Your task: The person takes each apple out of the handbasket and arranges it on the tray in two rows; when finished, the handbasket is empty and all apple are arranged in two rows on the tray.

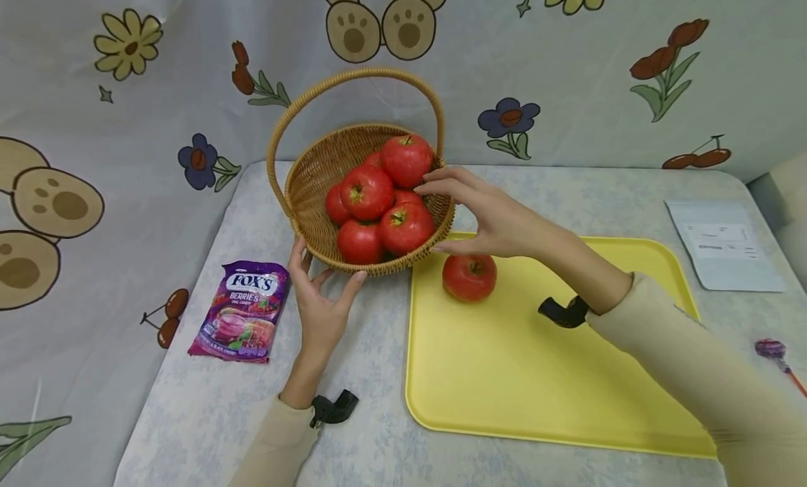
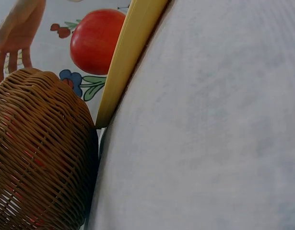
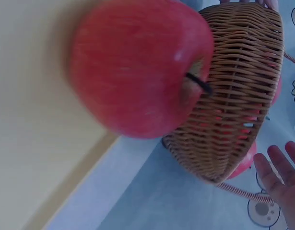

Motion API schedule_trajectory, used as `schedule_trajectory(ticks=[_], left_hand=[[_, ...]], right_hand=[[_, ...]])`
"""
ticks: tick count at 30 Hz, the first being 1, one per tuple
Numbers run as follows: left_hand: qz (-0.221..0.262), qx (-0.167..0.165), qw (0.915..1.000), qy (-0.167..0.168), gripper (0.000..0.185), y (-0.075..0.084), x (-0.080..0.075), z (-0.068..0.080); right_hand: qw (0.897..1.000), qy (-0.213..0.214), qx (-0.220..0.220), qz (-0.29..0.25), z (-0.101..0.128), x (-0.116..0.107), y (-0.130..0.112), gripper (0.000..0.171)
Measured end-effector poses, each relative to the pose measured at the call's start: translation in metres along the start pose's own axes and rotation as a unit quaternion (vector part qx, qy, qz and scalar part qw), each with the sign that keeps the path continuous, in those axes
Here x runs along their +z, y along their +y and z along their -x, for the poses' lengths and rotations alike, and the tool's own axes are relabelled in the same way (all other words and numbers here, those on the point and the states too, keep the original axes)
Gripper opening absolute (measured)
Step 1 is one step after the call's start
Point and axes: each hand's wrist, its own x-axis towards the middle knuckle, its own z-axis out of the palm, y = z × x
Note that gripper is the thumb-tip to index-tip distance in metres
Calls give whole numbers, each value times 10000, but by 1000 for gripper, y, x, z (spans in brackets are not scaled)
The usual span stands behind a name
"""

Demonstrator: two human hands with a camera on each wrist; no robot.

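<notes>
- Currently, the right hand [image 1: 504,224] holds nothing: its thumb and fingers are spread at the right side of the basket [image 1: 309,186], with the fingertips close to the far right apple [image 1: 406,162]; whether they touch it cannot be told.
- The left hand [image 1: 321,312] has its thumb and fingers parted against the basket's near left side, seemingly steadying it; the fingertips are partly hidden, so how firmly they press is unclear.
- Between the two hands, the basket carries a heap of red apples [image 1: 368,193], and its handle arches over the far side.
- Just below the right hand, a lone apple [image 1: 469,278] sits in the far left corner of the yellow tray [image 1: 542,375], beside the basket.
- The step in hand looks like passing apples between tray and basket, at the point of release or of grasp; these views do not settle which.
- If the basket is being filled, the next move calls for bringing the right hand down to the lone apple, wrapping it, and setting it gently on the heap. If it is being emptied, an upper apple needs gripping. Either way, the left hand should keep the basket steady.
- Farther out, a purple candy bag [image 1: 246,312] lies to the left, a pale pouch [image 1: 725,245] to the far right, and a lollipop [image 1: 770,349] nearer on the right.
</notes>
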Motion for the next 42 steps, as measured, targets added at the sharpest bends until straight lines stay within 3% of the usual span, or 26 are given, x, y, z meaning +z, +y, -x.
schedule_trajectory(ticks=[3,9,22,35,42], left_hand=[[-4,-35,10000,0,93,9,0,0],[-85,-76,9999,-53,93,19,-1,0],[-167,-116,9998,-80,94,20,-1,-1],[-102,-136,9998,-75,94,20,-1,-1],[-45,-221,9997,-66,94,19,-1,-1]], right_hand=[[9997,-214,-95,-29,-18,8,1,70],[9962,-816,289,-50,-39,18,5,68],[9897,-1354,438,-134,-51,24,13,56],[9901,-1312,408,-288,-52,26,19,45],[9933,-1053,286,-375,-50,26,21,45]])
